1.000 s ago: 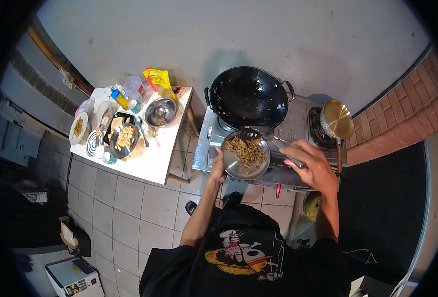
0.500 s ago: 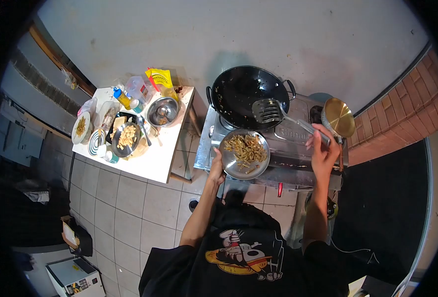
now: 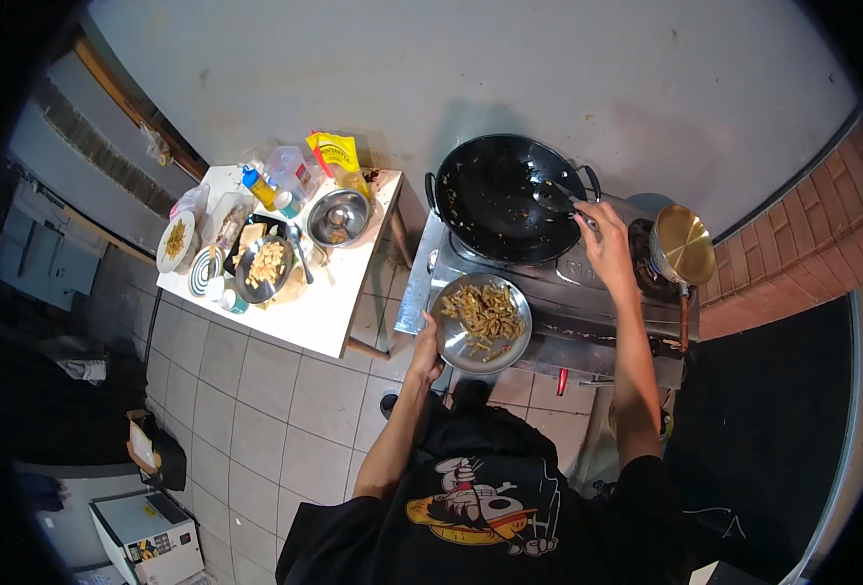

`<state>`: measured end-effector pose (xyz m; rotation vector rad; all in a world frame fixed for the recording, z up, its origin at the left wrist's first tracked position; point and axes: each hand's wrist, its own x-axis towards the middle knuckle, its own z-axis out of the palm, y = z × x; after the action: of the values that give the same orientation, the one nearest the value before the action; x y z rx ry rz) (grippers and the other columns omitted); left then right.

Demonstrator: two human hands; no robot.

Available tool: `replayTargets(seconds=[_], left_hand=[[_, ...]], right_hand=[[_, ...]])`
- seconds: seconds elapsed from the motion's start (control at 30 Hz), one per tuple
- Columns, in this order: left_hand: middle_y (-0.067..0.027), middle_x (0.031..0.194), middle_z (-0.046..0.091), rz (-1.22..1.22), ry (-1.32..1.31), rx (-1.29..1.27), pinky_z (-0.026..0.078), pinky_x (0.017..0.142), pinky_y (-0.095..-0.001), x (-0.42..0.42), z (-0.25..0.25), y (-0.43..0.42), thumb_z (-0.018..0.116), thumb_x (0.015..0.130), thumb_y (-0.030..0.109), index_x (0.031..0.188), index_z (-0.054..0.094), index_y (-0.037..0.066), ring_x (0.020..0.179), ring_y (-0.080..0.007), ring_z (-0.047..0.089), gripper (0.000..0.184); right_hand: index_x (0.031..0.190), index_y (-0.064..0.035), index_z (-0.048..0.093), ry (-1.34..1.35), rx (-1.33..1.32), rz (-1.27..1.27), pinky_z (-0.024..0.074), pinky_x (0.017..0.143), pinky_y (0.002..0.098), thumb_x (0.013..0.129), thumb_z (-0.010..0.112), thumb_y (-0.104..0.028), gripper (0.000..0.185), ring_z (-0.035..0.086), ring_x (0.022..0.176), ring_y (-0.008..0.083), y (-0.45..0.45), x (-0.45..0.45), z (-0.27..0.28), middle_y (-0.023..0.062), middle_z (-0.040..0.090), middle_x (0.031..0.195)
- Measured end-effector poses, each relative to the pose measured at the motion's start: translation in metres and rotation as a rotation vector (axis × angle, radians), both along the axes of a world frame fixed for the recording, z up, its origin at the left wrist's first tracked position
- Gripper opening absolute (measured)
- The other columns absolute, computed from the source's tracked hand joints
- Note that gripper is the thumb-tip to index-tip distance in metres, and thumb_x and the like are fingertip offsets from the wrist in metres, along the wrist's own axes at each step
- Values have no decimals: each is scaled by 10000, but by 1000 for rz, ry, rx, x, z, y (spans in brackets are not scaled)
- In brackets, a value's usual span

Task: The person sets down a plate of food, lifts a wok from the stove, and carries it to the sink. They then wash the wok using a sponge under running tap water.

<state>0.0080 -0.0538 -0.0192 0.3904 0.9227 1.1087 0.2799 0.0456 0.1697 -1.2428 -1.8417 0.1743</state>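
My left hand [image 3: 428, 353] grips the left rim of a round metal plate [image 3: 470, 363], held level in front of the stove. Brown fried strips of food [image 3: 485, 314] are heaped on it. My right hand [image 3: 604, 240] is closed around the handle of a slotted spatula [image 3: 552, 198], whose head is inside the black wok [image 3: 495, 200]. The wok sits on the stove [image 3: 573, 276] with small food bits stuck to its inner surface.
A gold-coloured saucepan [image 3: 683, 244] stands on the right burner. On the white table [image 3: 310, 327] at left are a steel bowl [image 3: 338, 218], a black pan of food pieces [image 3: 264, 271], a yellow pouch [image 3: 337, 154] and a plate of food [image 3: 175, 244]. A brick wall [image 3: 792, 219] borders the right.
My right hand has moved up and left, bringing the spatula from above the wok's front edge into the wok. The plate stays in my left hand, slightly lower in view.
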Motion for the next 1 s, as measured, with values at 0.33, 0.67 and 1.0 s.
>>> replayTargets(seconds=[0.33,0.67,1.0], left_hand=[[-99,1240,422,-33,35,-19,324,948,-363,-9,3,-4,231,853,556,1260,329,33,1140,-213,401,670],[-118,1132,499,29,20,-36,412,858,-321,-7,8,3,266,865,522,1186,393,-8,1014,-196,499,633],[-106,1142,491,24,33,-15,409,844,-315,4,12,16,284,867,518,1179,409,-7,1012,-193,491,624]], right_hand=[[939,-15,559,-271,-147,357,402,670,393,735,550,-18,204,516,737,306,21,2,3,128,497,835],[935,-21,569,-258,-293,336,415,628,363,731,575,-65,208,525,719,316,-46,2,57,126,517,815],[916,-20,574,-58,-110,232,406,525,326,719,622,-64,207,509,585,262,-85,-39,62,109,519,759]])
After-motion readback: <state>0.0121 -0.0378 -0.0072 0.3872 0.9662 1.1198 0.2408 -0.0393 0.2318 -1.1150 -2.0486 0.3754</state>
